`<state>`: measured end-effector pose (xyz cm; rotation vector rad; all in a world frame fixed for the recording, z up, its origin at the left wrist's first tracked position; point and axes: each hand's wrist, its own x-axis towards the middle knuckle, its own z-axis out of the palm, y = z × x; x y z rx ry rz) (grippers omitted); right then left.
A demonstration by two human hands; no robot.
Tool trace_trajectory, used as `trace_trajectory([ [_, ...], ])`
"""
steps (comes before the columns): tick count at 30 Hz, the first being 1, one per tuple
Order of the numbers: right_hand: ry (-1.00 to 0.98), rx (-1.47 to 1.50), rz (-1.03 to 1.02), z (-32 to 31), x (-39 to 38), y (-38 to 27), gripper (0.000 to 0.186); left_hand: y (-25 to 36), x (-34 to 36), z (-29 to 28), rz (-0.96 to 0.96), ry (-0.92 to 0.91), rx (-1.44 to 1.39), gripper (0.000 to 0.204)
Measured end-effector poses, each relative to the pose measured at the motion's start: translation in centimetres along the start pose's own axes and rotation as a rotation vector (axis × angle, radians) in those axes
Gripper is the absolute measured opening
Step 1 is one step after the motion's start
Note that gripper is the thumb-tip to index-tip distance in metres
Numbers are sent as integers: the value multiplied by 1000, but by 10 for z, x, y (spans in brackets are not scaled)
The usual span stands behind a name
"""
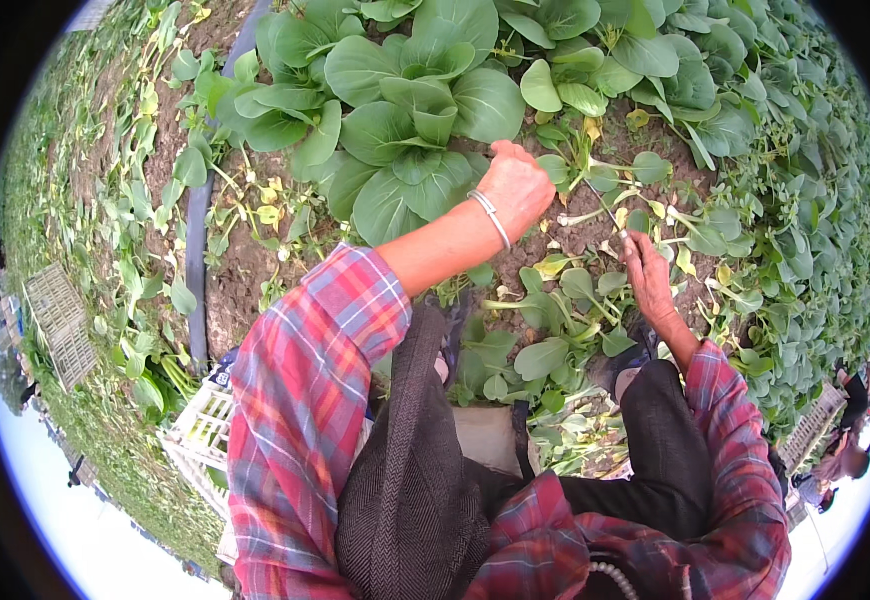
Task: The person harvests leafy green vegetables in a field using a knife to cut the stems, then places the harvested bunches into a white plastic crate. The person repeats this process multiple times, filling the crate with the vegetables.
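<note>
My left hand (518, 190), with a bracelet at the wrist, is closed at the right side of a large bok choy (418, 160). Its fingers curl away from view, so I cannot make out what they hold. Lower and to the right, my right hand (649, 280) grips a thin-bladed knife (603, 203); the narrow blade points up and left, over soil and loose leaves. Just beyond the blade lies a small leafy plant (577, 150) with pale stems. Cut-off leaves (555, 320) are heaped on the ground between my feet.
More bok choy (690, 75) grows densely at the far right. A dark irrigation hose (198, 260) runs along the left of the bed. White plastic crates (200, 430) stand beside me at left, with another crate (62, 325) farther off. Other people (845, 450) are at the right edge.
</note>
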<state>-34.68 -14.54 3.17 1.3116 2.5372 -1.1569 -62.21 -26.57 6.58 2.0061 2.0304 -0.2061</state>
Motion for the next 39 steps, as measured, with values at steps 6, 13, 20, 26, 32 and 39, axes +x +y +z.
trace_trajectory([
  [6,-237,-11,32,-25,8,-40,24,-58,30,65,-185,-193,355,22],
  [13,-381,-25,-222,36,65,-110,26,-95,-33,92,-486,-34,293,27],
  [20,-363,201,-319,134,108,-119,46,-98,-59,134,-533,338,312,28],
  [26,-349,343,-223,142,117,-111,43,-99,-65,133,-529,332,295,29],
  [32,-446,345,-178,146,130,-110,43,-101,-67,133,-525,314,272,32],
  [39,-573,417,-83,154,146,-134,44,-104,-68,133,-524,305,233,35],
])
